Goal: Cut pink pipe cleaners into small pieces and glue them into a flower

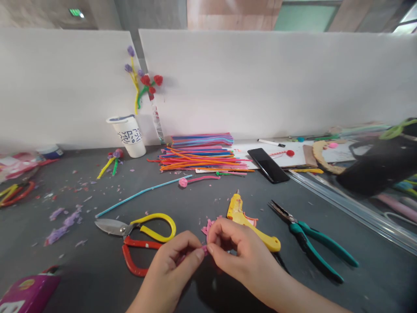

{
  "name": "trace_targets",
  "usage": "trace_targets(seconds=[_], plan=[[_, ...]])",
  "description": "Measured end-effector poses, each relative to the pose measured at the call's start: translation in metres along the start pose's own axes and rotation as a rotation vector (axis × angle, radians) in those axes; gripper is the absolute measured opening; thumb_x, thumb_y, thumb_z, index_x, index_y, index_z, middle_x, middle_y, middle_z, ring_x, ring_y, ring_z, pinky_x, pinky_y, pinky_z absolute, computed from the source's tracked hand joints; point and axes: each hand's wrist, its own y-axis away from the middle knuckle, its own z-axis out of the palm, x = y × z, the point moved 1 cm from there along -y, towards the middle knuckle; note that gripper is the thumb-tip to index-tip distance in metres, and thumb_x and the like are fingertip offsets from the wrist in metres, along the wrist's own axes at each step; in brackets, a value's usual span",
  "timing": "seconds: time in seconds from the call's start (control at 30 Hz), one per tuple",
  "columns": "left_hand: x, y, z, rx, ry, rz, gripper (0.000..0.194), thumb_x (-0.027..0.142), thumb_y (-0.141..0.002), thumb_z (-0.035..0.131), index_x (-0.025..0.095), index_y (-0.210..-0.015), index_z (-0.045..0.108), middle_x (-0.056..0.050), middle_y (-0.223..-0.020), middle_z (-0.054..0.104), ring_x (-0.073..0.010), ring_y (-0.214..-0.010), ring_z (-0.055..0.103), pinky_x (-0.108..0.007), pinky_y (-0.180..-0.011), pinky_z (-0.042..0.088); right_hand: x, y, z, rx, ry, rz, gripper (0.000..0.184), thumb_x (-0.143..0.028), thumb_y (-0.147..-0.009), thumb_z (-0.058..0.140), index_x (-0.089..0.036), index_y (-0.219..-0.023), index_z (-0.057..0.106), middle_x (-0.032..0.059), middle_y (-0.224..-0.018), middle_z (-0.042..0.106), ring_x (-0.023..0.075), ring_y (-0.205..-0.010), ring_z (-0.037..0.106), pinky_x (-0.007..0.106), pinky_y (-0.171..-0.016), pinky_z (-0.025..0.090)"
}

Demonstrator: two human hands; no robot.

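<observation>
Close together at the front of the table, my left hand point(180, 256) and my right hand point(234, 245) are both pinched on a small pink fuzzy piece point(205, 249), mostly hidden by the fingertips. Just beyond the fingers lies a little heap of pink cut pieces point(207, 227). A yellow glue gun point(241, 213) rests beside my right hand, its nozzle pointing away. Left of my left hand are scissors point(125, 230) with one yellow and one red handle. Farther out lies a pink pipe cleaner point(205, 178) with a round pink head.
Teal-handled pliers point(304, 237) lie at the right, with clear rods point(352, 208) beyond. Bundled coloured pipe cleaners point(202, 158), a black phone point(267, 165) and a white paper cup point(128, 134) stand or lie at the back. Purple scraps point(65, 224) and a purple box point(31, 291) are left.
</observation>
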Motion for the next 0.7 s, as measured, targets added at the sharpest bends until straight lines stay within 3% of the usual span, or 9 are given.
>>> trace_targets(seconds=[0.23,0.4,0.7], plan=[[-0.01,-0.007,-0.003,-0.048,0.294,-0.168,0.027,0.039,-0.067,0.065,0.017,-0.061,0.05,0.01,-0.042,0.027,-0.0035,-0.037,0.018,-0.019,-0.038,0.01,0.002,-0.001,0.002,0.075,0.021,-0.084,0.009,-0.011,-0.072,0.048,-0.019,-0.076,0.047,-0.0031,-0.068,0.052,0.0095,-0.061,0.05,0.021,-0.057,0.04],[-0.013,-0.007,-0.002,-0.037,0.286,-0.165,0.031,0.044,-0.064,0.066,0.016,-0.062,0.052,0.01,-0.042,0.029,-0.0028,-0.037,0.02,-0.018,-0.037,0.011,0.002,-0.002,0.002,0.082,-0.003,0.017,0.006,-0.015,-0.071,0.05,-0.019,-0.073,0.046,-0.0049,-0.06,0.049,0.0086,-0.054,0.045,0.02,-0.051,0.037],[-0.016,-0.008,-0.003,-0.05,0.257,-0.167,0.03,0.045,-0.066,0.064,0.017,-0.062,0.051,0.011,-0.041,0.031,-0.0028,-0.035,0.022,-0.017,-0.036,0.012,0.002,-0.002,0.003,0.036,0.014,0.05,0.009,-0.015,-0.072,0.048,-0.019,-0.064,0.046,-0.0052,-0.053,0.047,0.0081,-0.049,0.044,0.02,-0.047,0.034]])
